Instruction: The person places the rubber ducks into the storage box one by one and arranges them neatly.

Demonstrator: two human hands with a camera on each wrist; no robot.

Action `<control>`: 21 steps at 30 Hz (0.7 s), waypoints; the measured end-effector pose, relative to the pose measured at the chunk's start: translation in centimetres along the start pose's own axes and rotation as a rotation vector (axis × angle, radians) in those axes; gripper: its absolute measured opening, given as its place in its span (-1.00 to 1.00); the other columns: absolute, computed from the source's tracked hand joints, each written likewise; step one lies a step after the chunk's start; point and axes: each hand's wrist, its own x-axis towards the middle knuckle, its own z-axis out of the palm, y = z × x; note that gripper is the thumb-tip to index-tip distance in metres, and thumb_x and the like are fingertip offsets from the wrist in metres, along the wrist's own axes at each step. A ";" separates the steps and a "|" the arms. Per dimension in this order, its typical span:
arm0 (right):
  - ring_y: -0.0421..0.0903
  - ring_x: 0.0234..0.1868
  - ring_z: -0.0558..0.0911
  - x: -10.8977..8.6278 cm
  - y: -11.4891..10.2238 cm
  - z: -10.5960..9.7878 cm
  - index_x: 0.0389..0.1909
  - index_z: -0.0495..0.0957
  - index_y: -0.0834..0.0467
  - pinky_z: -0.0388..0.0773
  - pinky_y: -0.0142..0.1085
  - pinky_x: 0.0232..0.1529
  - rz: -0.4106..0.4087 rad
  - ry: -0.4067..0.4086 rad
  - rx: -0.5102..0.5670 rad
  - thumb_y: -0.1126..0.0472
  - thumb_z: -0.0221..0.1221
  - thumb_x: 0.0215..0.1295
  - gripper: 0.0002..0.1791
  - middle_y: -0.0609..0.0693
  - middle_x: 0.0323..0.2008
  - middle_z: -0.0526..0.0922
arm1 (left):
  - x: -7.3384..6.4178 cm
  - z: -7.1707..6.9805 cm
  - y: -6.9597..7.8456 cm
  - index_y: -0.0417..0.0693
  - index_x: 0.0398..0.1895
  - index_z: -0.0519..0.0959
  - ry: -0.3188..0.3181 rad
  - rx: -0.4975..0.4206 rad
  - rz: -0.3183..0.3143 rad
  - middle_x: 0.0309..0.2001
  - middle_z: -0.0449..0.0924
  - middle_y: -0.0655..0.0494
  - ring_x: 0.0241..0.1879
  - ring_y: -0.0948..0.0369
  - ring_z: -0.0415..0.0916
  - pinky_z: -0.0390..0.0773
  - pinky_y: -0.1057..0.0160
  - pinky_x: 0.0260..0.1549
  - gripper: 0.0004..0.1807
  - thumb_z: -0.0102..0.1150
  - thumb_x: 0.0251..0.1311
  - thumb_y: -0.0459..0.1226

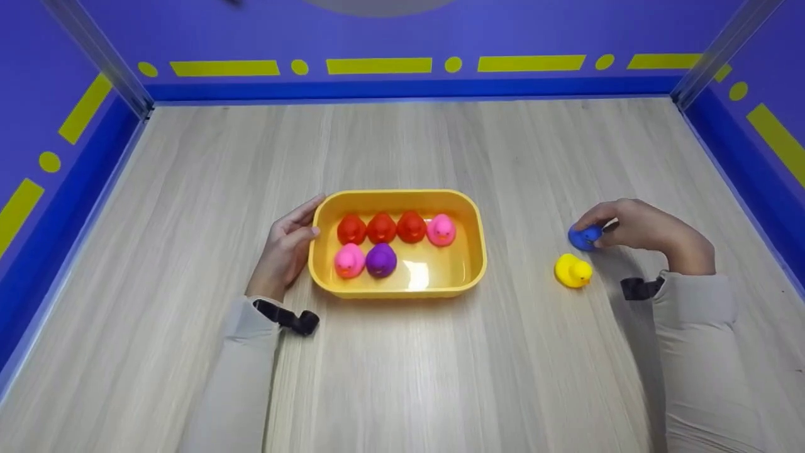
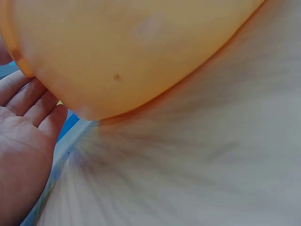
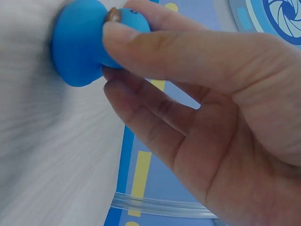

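A yellow plastic tub [image 1: 434, 290] stands mid-table, and my left hand [image 1: 284, 248] holds its left end, thumb at the rim. In the left wrist view the fingers of that hand [image 2: 26, 127] lie against the tub's outer wall [image 2: 127, 61]. Inside are red rubber ducks [image 1: 382, 228], two pink ducks [image 1: 441, 230] and a purple duck [image 1: 381, 260]. Over to the right, my right hand [image 1: 648, 229] pinches a blue rubber duck [image 1: 585, 238] by its head between thumb and fingers, as the right wrist view shows of the blue duck [image 3: 80, 44]. A yellow duck [image 1: 572, 271] sits just in front of it.
The wood-grain tabletop [image 1: 402, 365] is bounded by purple-blue walls [image 1: 402, 38] with yellow dashes and dots at the back and both sides. Black camera straps [image 1: 289, 316] circle both wrists.
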 end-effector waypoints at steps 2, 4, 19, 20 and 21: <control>0.18 0.01 0.58 0.0 -0.2 0.0 0.02 0.62 0.24 0.52 0.12 0.08 -0.007 -0.001 -0.003 0.54 0.15 0.14 -0.59 0.27 0.05 0.61 | 0.0 0.0 0.0 -0.41 0.37 0.19 -0.002 -0.001 -0.002 0.36 0.32 -0.19 0.27 0.21 0.37 0.32 0.27 0.31 -0.36 -0.14 0.12 -0.59; 0.18 0.01 0.59 0.1 -0.3 0.0 0.01 0.62 0.25 0.53 0.10 0.08 -0.019 0.001 -0.006 0.54 0.16 0.13 -0.60 0.27 0.04 0.61 | 0.0 0.0 0.0 -0.41 0.37 0.20 0.000 0.005 -0.002 0.36 0.31 -0.19 0.27 0.21 0.37 0.33 0.27 0.31 -0.36 -0.14 0.12 -0.59; 0.06 0.01 0.59 0.6 -2.3 -0.2 0.00 0.63 0.14 0.57 -0.06 0.04 -0.098 0.059 -0.024 0.38 0.23 0.19 -0.66 0.10 -0.01 0.67 | -0.1 0.1 0.2 -0.42 0.37 0.19 0.000 0.006 -0.003 0.35 0.33 -0.17 0.27 0.22 0.36 0.30 0.26 0.33 -0.36 -0.14 0.12 -0.58; 0.04 0.00 0.59 0.6 -2.5 -0.2 -0.01 0.64 0.12 0.57 -0.09 0.04 -0.098 0.064 -0.026 0.37 0.24 0.19 -0.67 0.08 -0.02 0.67 | -0.1 0.1 0.2 -0.42 0.37 0.19 -0.002 0.005 -0.003 0.35 0.33 -0.17 0.27 0.22 0.36 0.30 0.26 0.33 -0.36 -0.14 0.13 -0.58; 0.02 0.00 0.59 0.7 -2.7 -0.2 -0.01 0.65 0.10 0.56 -0.16 0.01 -0.096 0.068 -0.031 0.36 0.24 0.20 -0.68 0.05 -0.02 0.68 | -0.1 0.1 0.2 -0.42 0.37 0.19 -0.003 0.004 -0.004 0.35 0.33 -0.17 0.27 0.22 0.36 0.30 0.26 0.33 -0.36 -0.13 0.13 -0.58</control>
